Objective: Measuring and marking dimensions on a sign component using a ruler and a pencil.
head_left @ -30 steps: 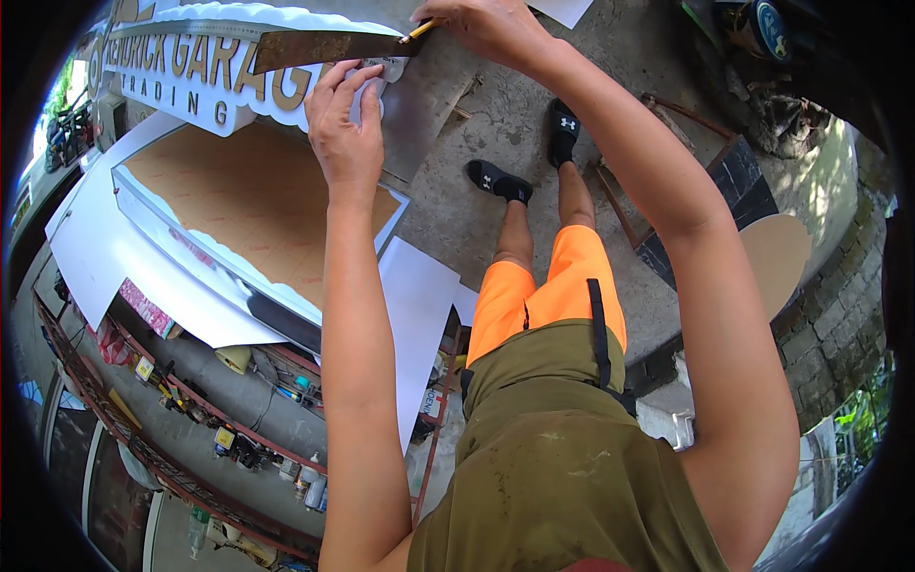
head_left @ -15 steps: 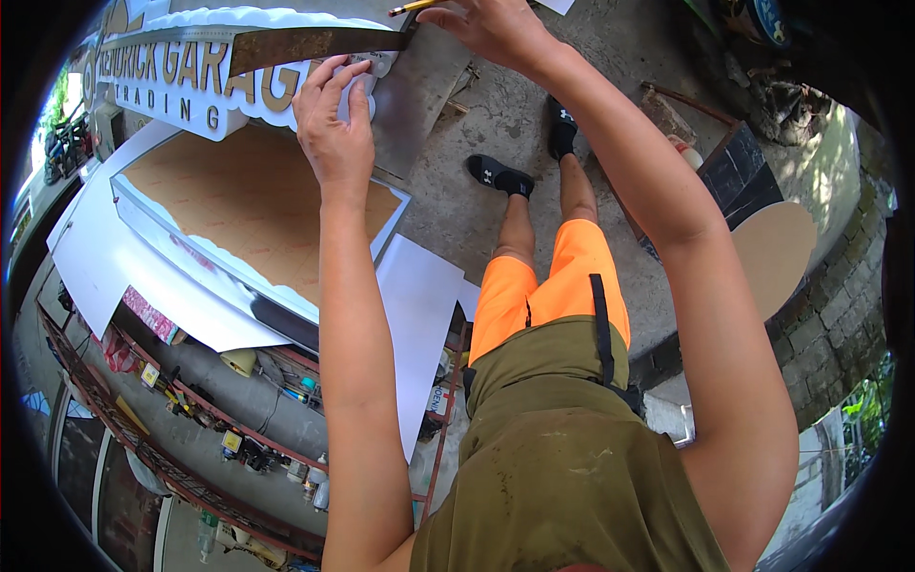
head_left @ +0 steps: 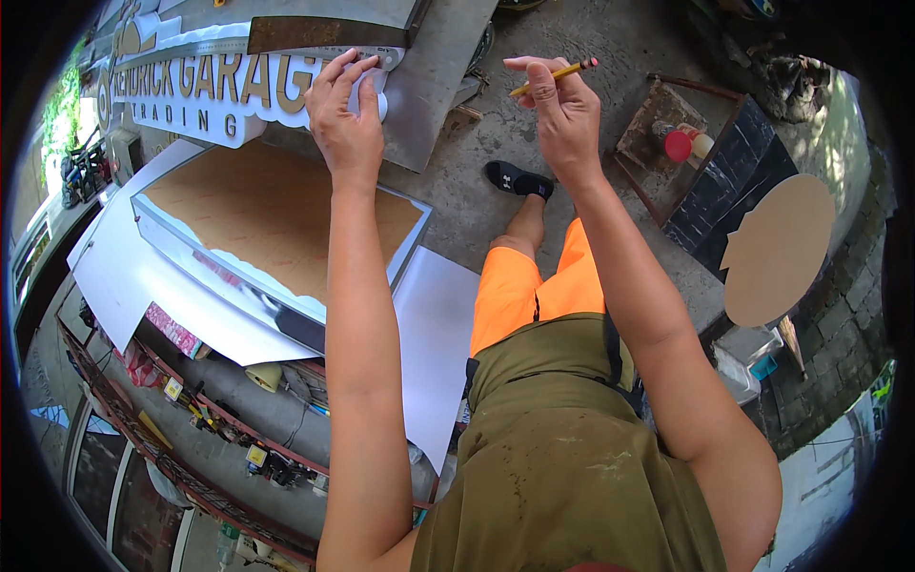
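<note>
A yellow pencil with a pink eraser end is pinched in my right hand, which is raised over the floor, apart from the work surface. My left hand lies at the right end of a sign with a wavy white border and raised brown letters. Its fingertips rest on the end of a long metal ruler, with the thumb held apart. Just beyond the fingers, a wide rusty steel blade with a dark handle, like a try square, lies along the ruler.
A framed panel with a brown paper face lies on white sheets to the left. A rack of tools stands nearer me. On the right are a dark marbled board, a brown oval board and a red-lidded container.
My right hand has come back toward me from the far edge, still with the pencil. My left hand stays at the ruler's end. The whole view has shifted slightly.
</note>
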`<control>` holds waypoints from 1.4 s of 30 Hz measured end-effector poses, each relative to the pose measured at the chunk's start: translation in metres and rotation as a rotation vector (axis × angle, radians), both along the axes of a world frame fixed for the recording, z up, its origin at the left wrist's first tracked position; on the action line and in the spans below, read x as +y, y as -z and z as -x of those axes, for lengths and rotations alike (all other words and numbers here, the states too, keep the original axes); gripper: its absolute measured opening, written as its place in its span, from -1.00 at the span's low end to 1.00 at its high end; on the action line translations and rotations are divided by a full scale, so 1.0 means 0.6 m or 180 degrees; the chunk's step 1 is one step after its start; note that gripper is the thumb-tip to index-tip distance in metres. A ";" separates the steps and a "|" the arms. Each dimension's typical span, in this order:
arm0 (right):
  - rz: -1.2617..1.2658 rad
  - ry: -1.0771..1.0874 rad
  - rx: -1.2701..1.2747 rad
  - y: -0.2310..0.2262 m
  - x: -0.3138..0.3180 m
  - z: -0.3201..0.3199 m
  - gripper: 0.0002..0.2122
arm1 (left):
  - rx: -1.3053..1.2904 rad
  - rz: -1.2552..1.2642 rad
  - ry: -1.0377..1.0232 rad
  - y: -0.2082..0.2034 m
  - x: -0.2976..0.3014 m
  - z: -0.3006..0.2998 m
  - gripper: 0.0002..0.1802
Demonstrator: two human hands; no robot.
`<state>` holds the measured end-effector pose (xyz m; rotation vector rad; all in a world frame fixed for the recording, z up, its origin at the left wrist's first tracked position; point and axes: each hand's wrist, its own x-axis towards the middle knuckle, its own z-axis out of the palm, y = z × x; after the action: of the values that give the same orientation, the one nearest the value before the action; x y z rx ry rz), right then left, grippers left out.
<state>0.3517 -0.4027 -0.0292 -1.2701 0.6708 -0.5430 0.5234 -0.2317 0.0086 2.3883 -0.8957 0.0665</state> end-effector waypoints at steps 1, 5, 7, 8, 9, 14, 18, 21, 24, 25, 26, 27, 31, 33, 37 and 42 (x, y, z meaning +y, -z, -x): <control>-0.0272 0.0143 -0.0200 -0.001 0.011 0.006 -0.74 | -0.0018 0.0009 0.0043 0.001 -0.001 -0.001 -0.77; -0.0114 0.0247 -0.0080 0.007 0.046 0.017 -0.82 | 0.0007 0.0028 0.0159 -0.001 -0.003 -0.004 -0.76; 0.0097 0.0232 0.0009 0.003 0.067 0.012 -0.83 | -0.0010 -0.0021 0.0195 -0.003 0.003 -0.004 -0.76; 0.0011 0.0275 -0.0026 0.002 0.076 0.007 -0.82 | 0.0034 -0.0008 0.0200 -0.004 -0.001 -0.002 -0.75; -0.0091 0.0307 -0.0072 0.005 0.086 0.000 -0.82 | 0.0066 -0.0011 0.0194 -0.005 -0.003 -0.001 -0.74; -0.0937 0.0531 -0.0113 0.002 0.117 -0.052 -0.86 | 0.0052 -0.0029 0.0173 -0.004 0.001 -0.003 -0.72; -0.1234 0.0699 -0.0229 0.012 0.137 -0.097 -0.86 | -0.0010 -0.0040 0.0154 0.002 0.003 -0.009 -0.72; -0.1389 0.0893 -0.0261 0.017 0.157 -0.118 -0.86 | -0.0033 -0.0048 0.0169 0.007 0.003 -0.010 -0.72; -0.1411 0.1077 -0.0248 0.027 0.167 -0.139 -0.86 | 0.0027 -0.0014 0.0195 0.008 0.005 -0.009 -0.73; -0.1456 0.1154 -0.0232 0.029 0.169 -0.144 -0.86 | 0.0034 0.0021 0.0199 0.009 0.004 -0.012 -0.73; -0.1482 0.1187 -0.0226 0.026 0.170 -0.147 -0.86 | 0.0044 -0.0008 0.0229 0.009 0.006 -0.013 -0.73; -0.1452 0.1225 -0.0279 0.024 0.169 -0.152 -0.86 | 0.0073 0.0048 0.0240 0.009 0.008 -0.015 -0.73; -0.1406 0.1452 -0.0366 0.033 0.173 -0.165 -0.87 | 0.0126 -0.0057 0.0363 0.009 0.004 -0.011 -0.75; -0.1398 0.1494 -0.0365 0.033 0.179 -0.168 -0.88 | 0.0134 -0.0036 0.0392 0.010 0.010 -0.016 -0.75; -0.1295 0.1566 -0.0389 0.038 0.184 -0.168 -0.88 | 0.0167 0.0069 0.0449 0.012 0.011 -0.020 -0.76; -0.1416 0.1575 -0.0437 0.042 0.187 -0.174 -0.88 | 0.0162 0.0060 0.0449 0.013 0.015 -0.023 -0.76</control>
<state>0.4558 -0.2906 -0.0544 -0.6399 0.9360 -0.8230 0.5372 -0.2226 0.0010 2.2920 -1.0319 -0.0404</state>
